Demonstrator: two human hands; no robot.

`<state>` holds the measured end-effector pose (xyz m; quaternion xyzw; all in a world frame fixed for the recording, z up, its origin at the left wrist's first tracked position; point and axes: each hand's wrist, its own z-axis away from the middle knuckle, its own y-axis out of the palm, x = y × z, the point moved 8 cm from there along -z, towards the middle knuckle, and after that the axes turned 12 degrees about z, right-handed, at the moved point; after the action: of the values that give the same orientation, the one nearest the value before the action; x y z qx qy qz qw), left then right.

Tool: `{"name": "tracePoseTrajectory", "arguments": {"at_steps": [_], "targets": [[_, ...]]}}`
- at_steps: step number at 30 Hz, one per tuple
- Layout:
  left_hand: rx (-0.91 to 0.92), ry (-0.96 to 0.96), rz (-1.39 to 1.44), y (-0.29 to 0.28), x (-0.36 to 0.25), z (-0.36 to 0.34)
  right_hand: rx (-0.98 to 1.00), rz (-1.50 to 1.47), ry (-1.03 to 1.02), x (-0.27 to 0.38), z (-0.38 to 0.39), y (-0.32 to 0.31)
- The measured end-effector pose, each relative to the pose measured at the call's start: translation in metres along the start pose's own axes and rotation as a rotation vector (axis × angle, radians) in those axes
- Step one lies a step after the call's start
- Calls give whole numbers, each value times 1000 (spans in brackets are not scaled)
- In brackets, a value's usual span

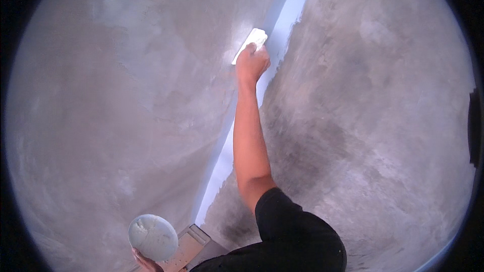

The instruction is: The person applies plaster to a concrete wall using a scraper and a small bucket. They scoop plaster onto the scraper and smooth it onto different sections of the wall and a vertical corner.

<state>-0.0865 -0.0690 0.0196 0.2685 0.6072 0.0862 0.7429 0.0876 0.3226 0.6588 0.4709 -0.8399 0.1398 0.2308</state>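
Observation:
My right hand (pixel 254 64) is closed around a white, flat, rectangular scraper (pixel 256 36), thumb on its face and fingers curled behind. The scraper lies against or just off the left grey wall surface (pixel 166 70), beside a pale white-blue strip (pixel 290 20) that runs along the corner. At the lower left, my left hand (pixel 145 260) grips the rim of a round, pale bowl (pixel 153 236). Whitish paste is smeared inside the bowl. Only part of that hand shows; its far fingers are hidden under the bowl.
A second grey, blotchy surface (pixel 363 95) meets the strip on the right, its edge ragged. Behind the bowl is a brown, box-like thing (pixel 189 251) with a grey end. A dark object (pixel 474 128) stands at the far right rim.

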Motion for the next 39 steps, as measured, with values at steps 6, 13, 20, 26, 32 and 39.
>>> {"name": "tracePoseTrajectory", "arguments": {"at_steps": [6,13,20,26,32,39], "targets": [[-13,24,-10,1,-10,-22,-34,-133,-283,94,-40,1],[-16,15,-4,7,-12,-20,-205,20,-277,72,-157,-17],[-5,-2,-24,12,-12,-20,-219,168,-420,111,-228,2],[-34,16,-29,-1,-15,-24,-239,63,-950,197,-173,-18],[-48,51,-11,15,-28,-28,-163,115,-683,166,-183,-12],[-67,56,-18,16,-31,-34,-237,-45,-753,199,-177,-6]]}}
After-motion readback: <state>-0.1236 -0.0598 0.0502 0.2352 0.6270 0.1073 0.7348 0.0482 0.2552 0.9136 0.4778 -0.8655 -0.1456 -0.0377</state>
